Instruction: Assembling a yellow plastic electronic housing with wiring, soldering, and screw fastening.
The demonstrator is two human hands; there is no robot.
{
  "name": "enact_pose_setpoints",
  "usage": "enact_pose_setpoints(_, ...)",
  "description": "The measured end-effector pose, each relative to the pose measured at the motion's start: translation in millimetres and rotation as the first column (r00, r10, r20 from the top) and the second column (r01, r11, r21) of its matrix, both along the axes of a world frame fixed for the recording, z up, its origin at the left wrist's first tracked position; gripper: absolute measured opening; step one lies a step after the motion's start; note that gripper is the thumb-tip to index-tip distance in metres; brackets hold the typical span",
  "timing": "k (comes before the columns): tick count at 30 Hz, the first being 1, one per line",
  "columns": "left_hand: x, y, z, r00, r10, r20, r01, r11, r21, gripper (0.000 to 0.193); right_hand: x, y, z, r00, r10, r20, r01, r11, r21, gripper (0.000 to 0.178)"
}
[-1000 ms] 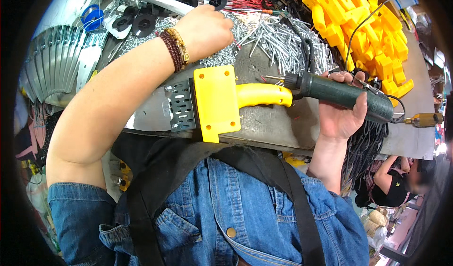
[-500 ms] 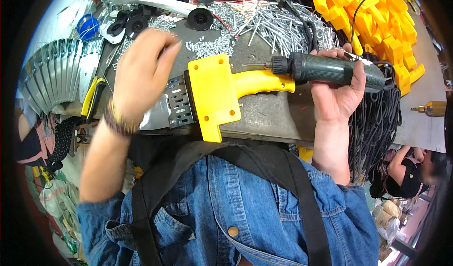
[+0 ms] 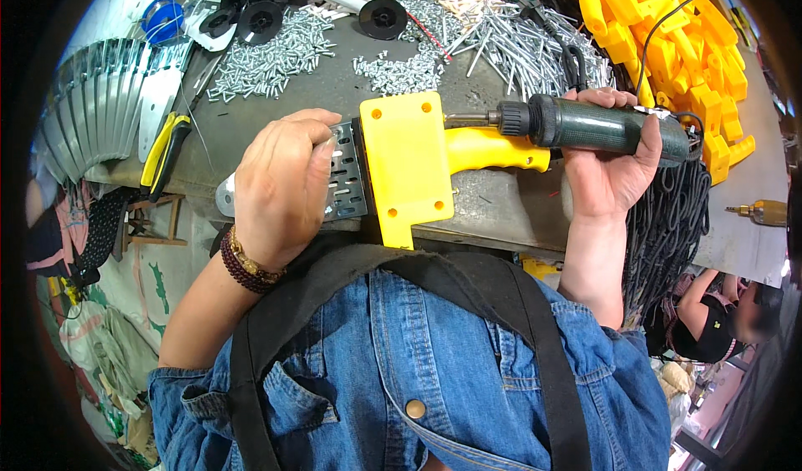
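Note:
A yellow plastic housing with a handle [image 3: 408, 162] lies at the bench's near edge, its handle pointing right. From its left side sticks out a slotted metal plate [image 3: 347, 174]. My left hand [image 3: 282, 179] is closed over that plate, thumb and fingers pressed together; part of the plate is hidden beneath it. My right hand [image 3: 614, 162] is wrapped round a dark green electric screwdriver [image 3: 589, 124], held level above the yellow handle. The screwdriver's bit points left, its tip at the housing's right side near a screw location; whether it sits in a screw cannot be told.
Heaps of small screws [image 3: 276, 53] and long metal pins [image 3: 518, 45] cover the bench's far part. Yellow-handled cutters [image 3: 164, 154] and fanned metal blades [image 3: 100, 108] lie left. Yellow housings [image 3: 668, 45], black cords [image 3: 664, 220] and a brass-coloured driver [image 3: 762, 212] are right. Another person [image 3: 710, 321] sits lower right.
My left hand has come down and right onto the metal plate and closed over it. The screwdriver's bit has come up against the housing's right side. The view has shifted slightly.

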State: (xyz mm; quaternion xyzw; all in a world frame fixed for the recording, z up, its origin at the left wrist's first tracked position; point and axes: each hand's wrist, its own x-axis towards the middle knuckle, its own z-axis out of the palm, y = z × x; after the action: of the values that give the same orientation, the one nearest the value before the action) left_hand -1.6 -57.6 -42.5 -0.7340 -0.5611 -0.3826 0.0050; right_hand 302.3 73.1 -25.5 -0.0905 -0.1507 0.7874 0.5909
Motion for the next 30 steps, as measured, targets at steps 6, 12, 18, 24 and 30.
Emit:
enact_pose_setpoints(6,-1,-1,-3,0.999,0.031,0.017,-0.031,0.999,-0.027,0.007,-6,10,1,0.996,0.085,-0.003,-0.085,0.994,0.062,0.031)
enact_pose_setpoints(12,0,0,0,0.998,0.053,0.029,-0.051,0.996,-0.076,0.005,-10,14,-2,0.988,0.14,-0.067,-0.135,0.988,0.078,0.041)
enact_pose_setpoints(18,-3,2,-2,1.0,0.017,0.017,-0.017,0.999,-0.048,0.009,-12,12,-1,0.991,0.124,-0.054,-0.121,0.991,0.052,0.045)
enact_pose_setpoints(24,-4,2,-4,0.999,0.038,-0.006,-0.038,0.996,-0.084,0.01,-12,12,-3,0.989,0.132,-0.063,-0.127,0.989,0.07,0.047)
enact_pose_setpoints(30,-3,2,-3,0.998,0.048,0.028,-0.045,0.995,-0.094,0.01,-15,11,-3,0.987,0.15,-0.059,-0.144,0.986,0.086,0.047)
